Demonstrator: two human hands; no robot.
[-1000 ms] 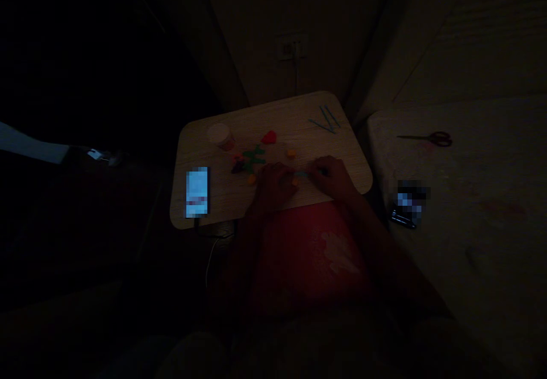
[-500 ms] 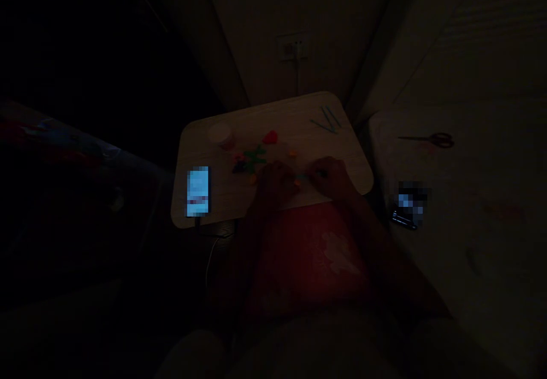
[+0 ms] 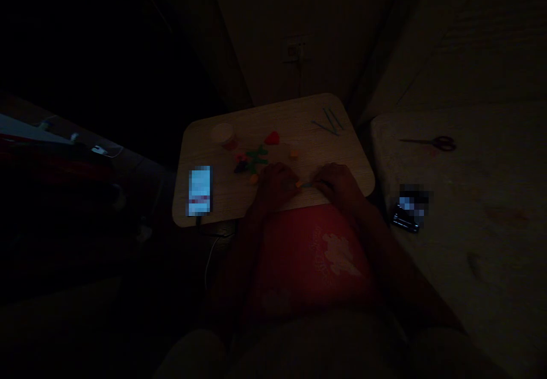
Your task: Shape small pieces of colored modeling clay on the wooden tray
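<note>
The scene is very dark. On the small wooden table, my right hand is closed on a thin blue-green stick, which points left. The stick's tip meets a small orange lump, clay-like in look. My left hand is curled, its fingertips against that lump; the grip is partly hidden in shadow. Green pieces, a red piece and a dark piece lie beyond and left of my left hand. Two more orange lumps rest nearby, one behind the hands and another at the left.
A lit phone with a cable lies on the table's left side. A pale-lidded tub stands behind it. Several thin sticks lie at the back right. Scissors and a dark device rest on the pale surface at right.
My right hand has shifted slightly right and down, and more of the stick shows between the hands. My left hand stays near the orange lump. The view has moved slightly.
</note>
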